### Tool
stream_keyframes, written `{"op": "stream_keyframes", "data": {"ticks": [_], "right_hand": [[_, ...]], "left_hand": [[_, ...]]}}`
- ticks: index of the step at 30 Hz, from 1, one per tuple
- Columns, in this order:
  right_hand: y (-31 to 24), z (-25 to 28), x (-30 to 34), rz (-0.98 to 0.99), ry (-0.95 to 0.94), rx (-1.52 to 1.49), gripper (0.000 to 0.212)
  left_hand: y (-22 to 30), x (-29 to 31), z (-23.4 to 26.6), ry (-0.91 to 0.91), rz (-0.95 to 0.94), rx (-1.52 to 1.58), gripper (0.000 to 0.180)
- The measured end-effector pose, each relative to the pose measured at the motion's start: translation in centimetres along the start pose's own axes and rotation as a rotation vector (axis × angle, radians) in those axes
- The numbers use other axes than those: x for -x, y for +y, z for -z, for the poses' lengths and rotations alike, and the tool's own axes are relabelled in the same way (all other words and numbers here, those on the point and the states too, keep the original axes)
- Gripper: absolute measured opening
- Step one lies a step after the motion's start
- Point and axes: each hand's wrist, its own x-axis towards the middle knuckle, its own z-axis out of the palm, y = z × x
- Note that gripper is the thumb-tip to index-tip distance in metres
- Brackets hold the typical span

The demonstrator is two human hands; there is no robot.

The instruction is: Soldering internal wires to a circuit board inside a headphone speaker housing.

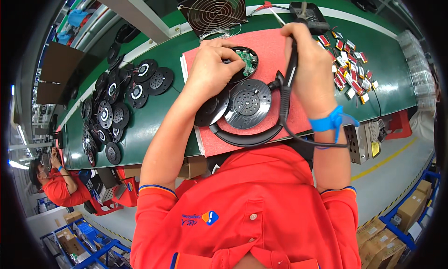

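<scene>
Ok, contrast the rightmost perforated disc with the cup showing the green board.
The disc shows a holed black face; the cup, a green board. The disc lies nearer the person than the cup. The left hand covers part of the cup, none of the disc. Both are dark and rounded.

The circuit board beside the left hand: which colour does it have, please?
The circuit board is green; it shows best in the head view.

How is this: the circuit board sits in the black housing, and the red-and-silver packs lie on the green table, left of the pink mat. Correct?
One slip: the head view shows the red-and-silver packs right of the pink mat, not left. They do lie on the green table, and the circuit board sits in the black housing.
</scene>
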Motion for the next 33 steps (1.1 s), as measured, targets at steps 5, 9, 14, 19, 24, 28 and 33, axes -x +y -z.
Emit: {"op": "stream_keyframes", "data": {"ticks": [5,9,14,19,24,28,33], "right_hand": [[2.8,0.1,1.1,-0.016,-0.148,0.242,0.012],[3.7,-0.7,1.3,0.114,-0.059,0.242,0.019],[1.2,-1.9,0.1,0.203,-0.125,-0.229,0.023],[0.0,-3.4,-0.3,0.290,-0.213,-0.394,0.029],[-0.4,-3.4,-0.3,0.242,-0.255,-0.381,0.027],[-0.2,-3.6,-0.3,0.217,-0.229,-0.395,0.027],[0.1,-3.9,-0.2,0.167,-0.218,-0.416,0.027]], "left_hand": [[-0.4,-0.4,0.7,-0.006,0.138,0.239,0.012],[-0.5,-0.7,0.8,-0.046,0.145,0.323,0.014],[-0.4,-0.6,1.0,-0.070,0.055,0.223,0.014],[-0.5,-0.7,0.8,-0.130,0.077,0.263,0.015],[-1.2,-0.8,0.4,-0.030,-0.099,0.265,0.012],[-1.2,-0.8,0.4,-0.061,-0.016,0.344,0.013],[-0.8,-0.7,0.5,-0.072,0.022,0.329,0.014]]}}
